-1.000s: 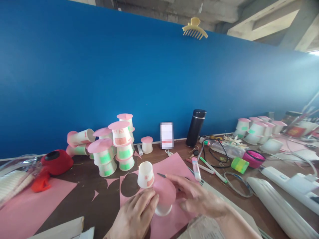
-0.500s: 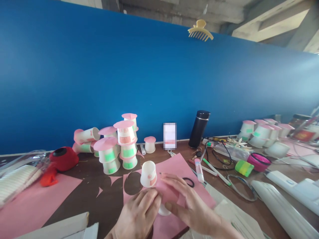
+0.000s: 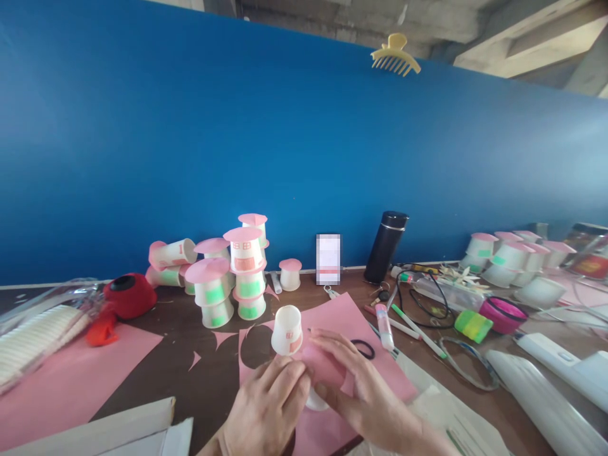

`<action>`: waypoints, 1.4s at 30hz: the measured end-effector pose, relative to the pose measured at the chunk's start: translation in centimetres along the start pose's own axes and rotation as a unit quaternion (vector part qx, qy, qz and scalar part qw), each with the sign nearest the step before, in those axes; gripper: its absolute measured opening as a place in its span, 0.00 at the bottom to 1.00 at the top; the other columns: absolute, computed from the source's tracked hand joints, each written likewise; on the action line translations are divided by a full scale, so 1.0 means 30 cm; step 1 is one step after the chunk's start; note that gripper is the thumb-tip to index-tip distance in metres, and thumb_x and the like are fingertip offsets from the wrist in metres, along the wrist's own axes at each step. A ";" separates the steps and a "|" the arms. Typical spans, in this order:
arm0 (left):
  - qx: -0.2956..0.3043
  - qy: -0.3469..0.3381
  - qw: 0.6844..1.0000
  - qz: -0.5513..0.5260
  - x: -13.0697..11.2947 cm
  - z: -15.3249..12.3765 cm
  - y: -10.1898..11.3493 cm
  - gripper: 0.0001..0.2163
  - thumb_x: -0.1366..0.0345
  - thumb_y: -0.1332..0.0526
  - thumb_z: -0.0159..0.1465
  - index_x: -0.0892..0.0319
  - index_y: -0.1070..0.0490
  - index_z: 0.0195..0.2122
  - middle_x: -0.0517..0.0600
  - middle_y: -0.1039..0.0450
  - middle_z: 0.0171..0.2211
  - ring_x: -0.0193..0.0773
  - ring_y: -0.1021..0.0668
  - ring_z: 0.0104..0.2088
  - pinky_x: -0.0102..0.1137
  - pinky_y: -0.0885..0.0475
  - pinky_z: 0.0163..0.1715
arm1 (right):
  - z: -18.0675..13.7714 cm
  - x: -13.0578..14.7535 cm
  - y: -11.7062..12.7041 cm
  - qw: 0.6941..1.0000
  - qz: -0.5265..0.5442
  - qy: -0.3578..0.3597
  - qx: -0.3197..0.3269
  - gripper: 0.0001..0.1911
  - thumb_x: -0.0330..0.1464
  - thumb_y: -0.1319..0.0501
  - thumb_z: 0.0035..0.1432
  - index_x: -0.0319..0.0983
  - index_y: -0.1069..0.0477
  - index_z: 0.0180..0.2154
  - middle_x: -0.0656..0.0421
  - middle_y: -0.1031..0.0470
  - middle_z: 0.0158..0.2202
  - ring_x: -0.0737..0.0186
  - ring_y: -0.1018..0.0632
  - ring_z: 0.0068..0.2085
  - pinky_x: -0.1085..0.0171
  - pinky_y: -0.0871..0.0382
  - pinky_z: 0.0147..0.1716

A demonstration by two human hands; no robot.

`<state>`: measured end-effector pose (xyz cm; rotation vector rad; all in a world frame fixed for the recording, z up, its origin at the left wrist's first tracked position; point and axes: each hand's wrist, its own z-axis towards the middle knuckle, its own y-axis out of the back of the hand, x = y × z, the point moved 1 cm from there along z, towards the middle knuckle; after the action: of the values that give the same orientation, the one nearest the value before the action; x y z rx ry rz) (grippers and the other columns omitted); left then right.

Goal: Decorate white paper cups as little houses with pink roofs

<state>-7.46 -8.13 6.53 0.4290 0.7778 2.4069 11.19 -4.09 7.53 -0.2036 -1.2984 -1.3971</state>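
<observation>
Both my hands meet low in the middle of the view over a small white paper cup [image 3: 315, 400] topped by a pink paper disc [image 3: 327, 368]. My left hand [image 3: 266, 411] pinches the left edge of the disc with curled fingers. My right hand [image 3: 365, 399] lies across the disc's right side, fingers pressed on it and the thumb under it. Just behind them an upturned white cup with a red patch [image 3: 287, 330] stands on a pink paper sheet [image 3: 344, 313] that has round holes cut from it.
A pile of pink-lidded cups with green labels [image 3: 223, 272] stands at the back left by the blue wall. A black flask [image 3: 386, 247], glue stick [image 3: 384, 318], pens, cables, a hair tie [image 3: 363, 349] and more cups [image 3: 508, 253] crowd the right. A red object [image 3: 129, 295] and pink paper [image 3: 71, 380] lie left.
My right hand has closed down over the pink disc, pressing it onto the cup, while the left keeps pinching. The view has swung slightly left.
</observation>
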 end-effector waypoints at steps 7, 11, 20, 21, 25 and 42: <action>0.000 0.002 1.000 -0.004 0.002 -0.005 0.001 0.12 0.74 0.50 0.67 0.62 0.26 0.38 0.50 0.23 0.33 0.38 0.23 0.34 0.32 0.26 0.36 | 0.008 0.014 0.003 1.000 0.009 -0.002 0.005 0.26 0.33 0.35 0.59 0.48 0.37 0.58 0.55 0.32 0.59 0.54 0.31 0.60 0.50 0.34 0.58; -0.006 -0.008 1.000 -0.016 0.006 -0.008 0.000 0.12 0.74 0.51 0.67 0.62 0.27 0.38 0.51 0.23 0.33 0.38 0.23 0.34 0.33 0.27 0.37 | 0.010 0.016 -0.001 1.000 0.012 0.004 0.006 0.26 0.32 0.36 0.60 0.47 0.37 0.58 0.53 0.32 0.59 0.52 0.31 0.60 0.49 0.33 0.58; -0.006 0.003 1.000 -0.024 0.003 0.000 0.007 0.12 0.75 0.50 0.67 0.63 0.27 0.38 0.51 0.23 0.34 0.38 0.24 0.35 0.35 0.30 0.38 | 0.007 0.000 -0.011 1.000 -0.005 0.011 0.002 0.26 0.33 0.36 0.60 0.47 0.38 0.59 0.54 0.32 0.59 0.53 0.31 0.60 0.49 0.33 0.58; -0.005 0.003 1.000 -0.026 0.003 -0.001 0.005 0.11 0.75 0.50 0.66 0.63 0.27 0.38 0.51 0.24 0.33 0.38 0.24 0.35 0.35 0.31 0.38 | 0.007 -0.001 -0.012 1.000 -0.010 0.013 0.000 0.26 0.33 0.36 0.60 0.47 0.38 0.59 0.53 0.32 0.59 0.53 0.31 0.60 0.50 0.32 0.57; -0.003 0.004 1.000 -0.026 0.002 -0.010 -0.005 0.11 0.74 0.50 0.67 0.63 0.27 0.37 0.50 0.24 0.34 0.38 0.25 0.35 0.36 0.32 0.39 | 0.007 -0.001 -0.014 0.998 -0.037 0.049 -0.012 0.27 0.32 0.36 0.60 0.48 0.38 0.59 0.54 0.31 0.59 0.53 0.30 0.60 0.51 0.32 0.56; 0.002 -0.004 1.000 -0.012 0.000 -0.004 -0.003 0.13 0.72 0.52 0.68 0.62 0.27 0.37 0.51 0.25 0.35 0.38 0.25 0.37 0.36 0.31 0.40 | 0.007 0.020 0.004 0.965 -0.237 0.113 0.016 0.26 0.38 0.36 0.57 0.49 0.36 0.56 0.57 0.28 0.56 0.46 0.32 0.59 0.42 0.48 0.61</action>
<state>-7.48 -8.13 6.39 0.4272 0.7799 2.3811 10.99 -4.25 8.11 0.3019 -1.2212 -1.7404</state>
